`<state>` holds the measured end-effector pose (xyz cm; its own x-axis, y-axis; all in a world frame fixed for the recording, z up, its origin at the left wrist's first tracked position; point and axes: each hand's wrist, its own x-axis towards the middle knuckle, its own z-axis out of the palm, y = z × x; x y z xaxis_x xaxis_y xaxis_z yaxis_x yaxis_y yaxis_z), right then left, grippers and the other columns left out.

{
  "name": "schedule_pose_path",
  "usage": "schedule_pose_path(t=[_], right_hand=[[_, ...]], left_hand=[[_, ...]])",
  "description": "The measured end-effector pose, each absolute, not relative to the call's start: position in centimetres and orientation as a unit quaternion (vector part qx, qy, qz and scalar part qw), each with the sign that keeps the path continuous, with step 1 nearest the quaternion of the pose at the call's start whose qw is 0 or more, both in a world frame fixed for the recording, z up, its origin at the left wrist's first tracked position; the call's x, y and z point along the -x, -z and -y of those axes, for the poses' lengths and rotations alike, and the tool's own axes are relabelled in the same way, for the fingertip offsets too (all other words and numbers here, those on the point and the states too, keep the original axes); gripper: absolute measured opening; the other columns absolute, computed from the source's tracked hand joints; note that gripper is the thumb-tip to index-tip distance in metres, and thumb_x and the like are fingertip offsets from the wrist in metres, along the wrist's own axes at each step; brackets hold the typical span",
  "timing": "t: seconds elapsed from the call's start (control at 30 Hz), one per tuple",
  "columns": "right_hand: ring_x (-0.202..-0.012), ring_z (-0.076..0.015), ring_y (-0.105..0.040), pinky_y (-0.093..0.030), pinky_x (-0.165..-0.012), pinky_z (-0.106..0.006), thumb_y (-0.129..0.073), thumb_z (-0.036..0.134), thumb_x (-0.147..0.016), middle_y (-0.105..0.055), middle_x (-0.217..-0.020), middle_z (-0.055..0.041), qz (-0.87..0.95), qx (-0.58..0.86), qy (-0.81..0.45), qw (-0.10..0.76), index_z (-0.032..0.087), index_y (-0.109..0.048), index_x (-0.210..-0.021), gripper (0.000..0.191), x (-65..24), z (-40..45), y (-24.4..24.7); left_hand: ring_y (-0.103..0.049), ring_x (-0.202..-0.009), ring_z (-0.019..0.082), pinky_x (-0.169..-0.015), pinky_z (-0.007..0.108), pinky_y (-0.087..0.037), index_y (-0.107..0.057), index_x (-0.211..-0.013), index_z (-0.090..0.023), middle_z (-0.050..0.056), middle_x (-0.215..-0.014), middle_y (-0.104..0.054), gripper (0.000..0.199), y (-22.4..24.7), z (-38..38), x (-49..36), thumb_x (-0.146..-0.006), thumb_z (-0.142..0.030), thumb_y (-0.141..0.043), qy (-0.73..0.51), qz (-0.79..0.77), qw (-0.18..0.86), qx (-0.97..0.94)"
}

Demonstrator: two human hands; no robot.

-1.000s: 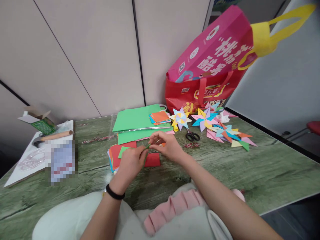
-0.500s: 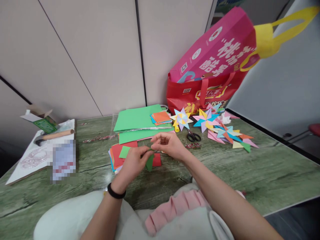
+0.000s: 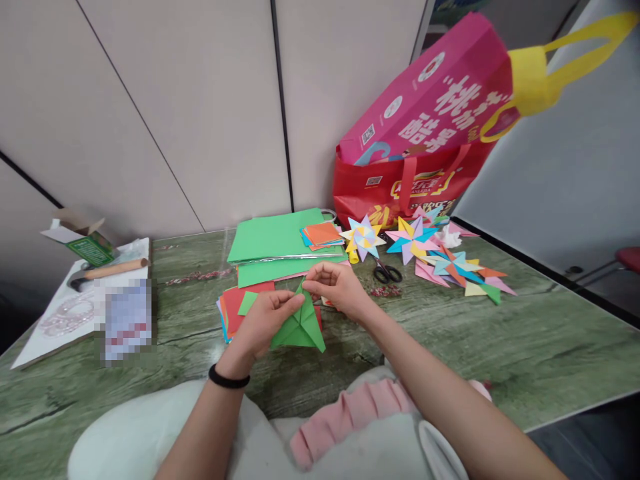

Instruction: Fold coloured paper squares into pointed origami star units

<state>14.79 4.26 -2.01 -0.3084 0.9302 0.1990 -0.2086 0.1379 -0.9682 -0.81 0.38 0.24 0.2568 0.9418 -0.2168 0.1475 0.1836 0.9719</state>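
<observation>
A green folded paper (image 3: 301, 327) is held up between my hands, its creased face turned toward me and its lower edge spread wide. My left hand (image 3: 267, 319) pinches its upper left side, with the thumb lying on the paper. At the top point, the fingertips of my right hand (image 3: 336, 288) are closed on the paper. Behind it lies a stack of coloured paper sheets (image 3: 234, 310), red on top, with a small green piece (image 3: 247, 304) on it. My hands and the green paper hide part of that stack.
Large green sheets (image 3: 275, 237) lie at the back under small orange squares (image 3: 323, 233). Scissors (image 3: 387, 272) and folded paper stars (image 3: 412, 240) are to the right, before a red bag (image 3: 370, 190). A white board (image 3: 63, 320) holding a wooden-handled tool (image 3: 117, 268) is at left.
The green paper has turned from nearly edge-on to facing me, showing its creases and wide lower part. Both hands have shifted slightly and keep hold of it.
</observation>
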Motion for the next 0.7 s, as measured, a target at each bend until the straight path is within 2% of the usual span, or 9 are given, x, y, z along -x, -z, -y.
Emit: schedule_pose_path(t=[0.1, 0.33, 0.53, 0.7], right_hand=[[-0.055, -0.0082, -0.053, -0.046, -0.053, -0.022, -0.071, 0.032, -0.064, -0.058, -0.065, 0.0024, 0.587, 0.323, -0.558, 0.490, 0.016, -0.057, -0.073, 0.023, -14.95, -4.20, 1.77], [-0.060, -0.0092, -0.053, -0.046, -0.060, -0.023, -0.066, 0.028, -0.070, -0.058, -0.067, 0.0003, 0.667, 0.306, -0.548, 0.400, 0.014, -0.061, -0.075, 0.016, -15.39, -3.89, 1.41], [-0.063, -0.0098, -0.053, -0.046, -0.061, -0.024, -0.065, 0.029, -0.069, -0.059, -0.071, -0.0014, 0.658, 0.308, -0.547, 0.416, 0.013, -0.062, -0.077, 0.018, -15.42, -3.95, 1.37], [-0.068, -0.0109, -0.054, -0.046, -0.064, -0.024, -0.061, 0.025, -0.071, -0.060, -0.075, -0.0019, 0.682, 0.289, -0.538, 0.403, 0.015, -0.064, -0.079, 0.013, -15.62, -3.96, 1.21]], left_hand=[[-0.047, -0.044, 0.009, -0.042, 0.020, -0.033, -0.061, -0.060, -0.013, -0.002, -0.050, -0.055, 0.034, -0.24, -0.43, 0.91, -0.060, -0.046, -0.069, -0.353, -0.512, 0.576, -0.530], [-0.058, -0.053, 0.015, -0.048, 0.023, -0.042, -0.067, -0.067, -0.012, 0.002, -0.055, -0.064, 0.032, -0.38, -0.69, 1.22, -0.055, -0.041, -0.075, -0.424, -0.513, 0.581, -0.469], [-0.060, -0.052, 0.015, -0.052, 0.024, -0.046, -0.068, -0.069, -0.012, 0.001, -0.058, -0.066, 0.034, -0.69, -0.76, 1.48, -0.050, -0.037, -0.079, -0.400, -0.512, 0.617, -0.444], [-0.062, -0.055, 0.015, -0.055, 0.025, -0.048, -0.068, -0.072, -0.011, 0.003, -0.063, -0.069, 0.031, -0.68, -0.93, 1.65, -0.050, -0.031, -0.079, -0.431, -0.503, 0.617, -0.425]])
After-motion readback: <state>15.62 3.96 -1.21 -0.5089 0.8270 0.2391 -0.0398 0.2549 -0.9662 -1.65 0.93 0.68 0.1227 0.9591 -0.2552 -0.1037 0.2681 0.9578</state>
